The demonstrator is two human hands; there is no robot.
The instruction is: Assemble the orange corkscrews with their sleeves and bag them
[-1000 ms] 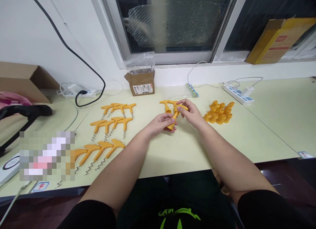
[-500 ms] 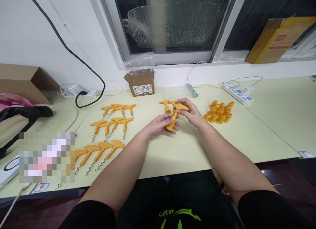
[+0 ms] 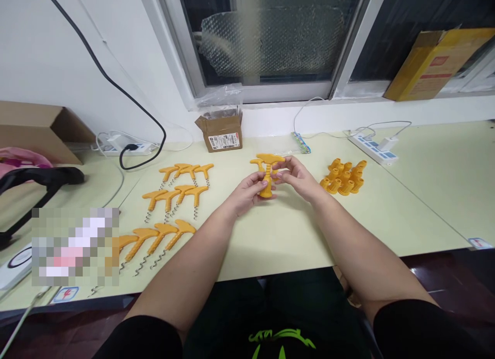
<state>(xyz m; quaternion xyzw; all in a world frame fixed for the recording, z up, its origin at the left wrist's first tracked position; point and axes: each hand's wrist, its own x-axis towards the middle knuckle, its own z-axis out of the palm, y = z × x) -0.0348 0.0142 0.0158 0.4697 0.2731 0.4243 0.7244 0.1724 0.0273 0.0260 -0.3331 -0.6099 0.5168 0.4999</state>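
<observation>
One corkscrew [image 3: 267, 173], probably light, stiff: left hand [image 3: 250, 190] pinches base [image 3: 265, 191]; right hand [image 3: 297, 177] near handle [image 3: 269, 157], I can't tell if gripping. Best holds: base, handle.

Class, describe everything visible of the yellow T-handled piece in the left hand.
The T-handled piece looks like yellow plastic: a broad crossbar on top, a ribbed shaft and a flared sleeve below; no metal spiral shows. The left hand holds it roughly upright by the sleeve, over the table; whether the right hand touches it is unclear.
</observation>
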